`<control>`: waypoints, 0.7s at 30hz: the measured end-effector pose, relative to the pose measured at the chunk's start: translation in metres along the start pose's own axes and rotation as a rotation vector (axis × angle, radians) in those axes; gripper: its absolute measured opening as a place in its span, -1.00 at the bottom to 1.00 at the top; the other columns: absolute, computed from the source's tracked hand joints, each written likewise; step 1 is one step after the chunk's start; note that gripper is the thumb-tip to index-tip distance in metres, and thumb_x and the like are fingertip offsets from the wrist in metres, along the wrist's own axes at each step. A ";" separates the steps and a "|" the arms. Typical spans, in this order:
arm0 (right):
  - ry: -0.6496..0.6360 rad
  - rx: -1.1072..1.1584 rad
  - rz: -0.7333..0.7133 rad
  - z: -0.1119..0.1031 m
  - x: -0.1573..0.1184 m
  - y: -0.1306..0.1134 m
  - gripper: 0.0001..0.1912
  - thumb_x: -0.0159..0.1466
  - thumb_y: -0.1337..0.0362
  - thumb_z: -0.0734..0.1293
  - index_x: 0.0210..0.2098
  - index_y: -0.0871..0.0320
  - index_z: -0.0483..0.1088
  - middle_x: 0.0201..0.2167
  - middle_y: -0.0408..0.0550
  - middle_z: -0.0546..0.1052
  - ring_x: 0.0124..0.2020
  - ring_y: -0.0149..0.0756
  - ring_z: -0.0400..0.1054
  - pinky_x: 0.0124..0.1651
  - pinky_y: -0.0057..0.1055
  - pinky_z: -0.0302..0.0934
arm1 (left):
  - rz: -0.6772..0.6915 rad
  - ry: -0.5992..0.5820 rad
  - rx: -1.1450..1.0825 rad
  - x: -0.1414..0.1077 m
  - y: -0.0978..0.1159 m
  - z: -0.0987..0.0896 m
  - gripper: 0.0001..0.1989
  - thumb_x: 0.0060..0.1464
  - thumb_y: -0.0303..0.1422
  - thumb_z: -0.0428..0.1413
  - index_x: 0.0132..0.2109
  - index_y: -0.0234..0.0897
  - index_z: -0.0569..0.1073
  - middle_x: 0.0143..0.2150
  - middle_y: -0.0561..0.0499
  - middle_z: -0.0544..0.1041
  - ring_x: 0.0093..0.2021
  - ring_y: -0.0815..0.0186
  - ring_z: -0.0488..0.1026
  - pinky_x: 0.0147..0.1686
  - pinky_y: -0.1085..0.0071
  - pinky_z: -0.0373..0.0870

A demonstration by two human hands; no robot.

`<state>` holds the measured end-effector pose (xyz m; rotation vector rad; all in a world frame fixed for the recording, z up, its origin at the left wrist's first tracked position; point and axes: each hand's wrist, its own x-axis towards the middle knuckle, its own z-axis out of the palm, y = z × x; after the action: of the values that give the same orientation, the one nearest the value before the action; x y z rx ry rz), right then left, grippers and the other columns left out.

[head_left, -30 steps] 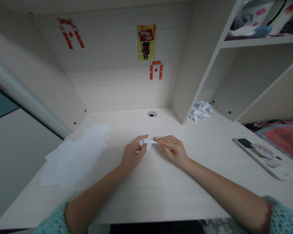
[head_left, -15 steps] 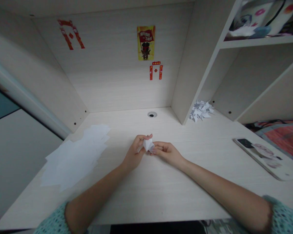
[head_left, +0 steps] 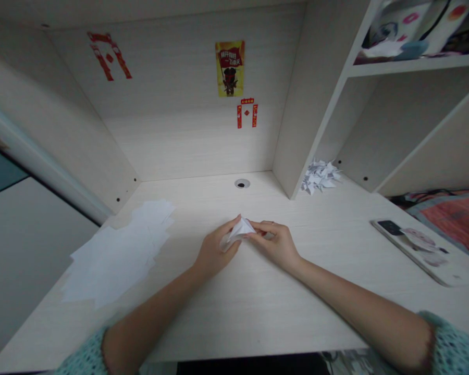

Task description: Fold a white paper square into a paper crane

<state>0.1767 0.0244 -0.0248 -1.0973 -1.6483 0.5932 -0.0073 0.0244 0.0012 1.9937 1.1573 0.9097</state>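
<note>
A small folded white paper [head_left: 241,229] is held between both hands over the middle of the desk, its upper part forming a peak. My left hand [head_left: 216,247] grips its left side, thumb and fingers pressed on it. From the right, my right hand [head_left: 274,240] pinches the other side of the paper; some of its fingers are curled. A spread of overlapping white sheets [head_left: 119,252] lies on the desk to the left of my hands.
A heap of small white paper pieces [head_left: 320,176] lies behind the upright divider [head_left: 308,120]. At the right is a phone [head_left: 418,252], with a red and grey cloth [head_left: 457,216] beyond it. A round cable hole [head_left: 242,183] is at the back of the desk [head_left: 234,312].
The folded paper has turned and now shows a wider, triangular face. My right hand has shifted its hold, and the left thumb and fingers have moved closer around the paper. The view has shifted slightly.
</note>
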 end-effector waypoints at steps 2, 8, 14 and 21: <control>0.006 -0.055 -0.030 -0.001 0.000 0.001 -0.69 0.16 0.14 0.35 -0.12 0.07 0.49 -0.53 -0.11 0.49 -0.49 -0.34 0.33 -0.40 -0.42 0.20 | 0.004 -0.022 -0.007 -0.002 0.004 0.001 -0.37 0.02 -0.29 0.12 0.24 -0.19 0.17 0.16 -0.03 0.36 0.12 0.25 0.33 0.12 0.34 0.23; 0.007 -0.228 -0.121 0.001 -0.004 0.003 -0.69 0.20 0.18 0.31 -0.06 0.04 0.46 -0.51 -0.11 0.51 -0.48 -0.35 0.35 -0.36 -0.42 0.24 | -0.141 0.031 -0.033 -0.003 0.001 0.005 -0.39 0.05 -0.17 0.07 0.24 -0.15 0.16 0.13 0.02 0.39 -0.02 0.27 0.45 -0.05 0.35 0.39; -0.017 -0.293 -0.175 0.001 -0.005 0.004 -0.64 0.20 0.12 0.31 -0.03 0.03 0.43 -0.49 -0.10 0.54 -0.47 -0.34 0.36 -0.36 -0.43 0.24 | -0.161 0.046 0.114 -0.001 -0.002 0.003 -0.45 0.07 -0.17 0.06 0.21 -0.13 0.22 0.05 0.02 0.47 -0.14 0.27 0.50 -0.14 0.38 0.41; -0.081 -0.289 -0.186 -0.001 -0.003 0.002 -0.66 0.26 0.14 0.25 0.00 0.05 0.41 -0.49 -0.10 0.51 -0.46 -0.35 0.35 -0.37 -0.44 0.23 | -0.111 0.045 0.371 -0.001 -0.004 -0.001 -0.50 0.10 -0.14 0.01 0.18 -0.12 0.27 -0.20 0.01 0.60 -0.34 0.31 0.50 -0.25 0.43 0.38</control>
<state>0.1787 0.0222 -0.0273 -1.1189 -1.9250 0.2865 -0.0101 0.0257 -0.0018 2.1774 1.5366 0.7270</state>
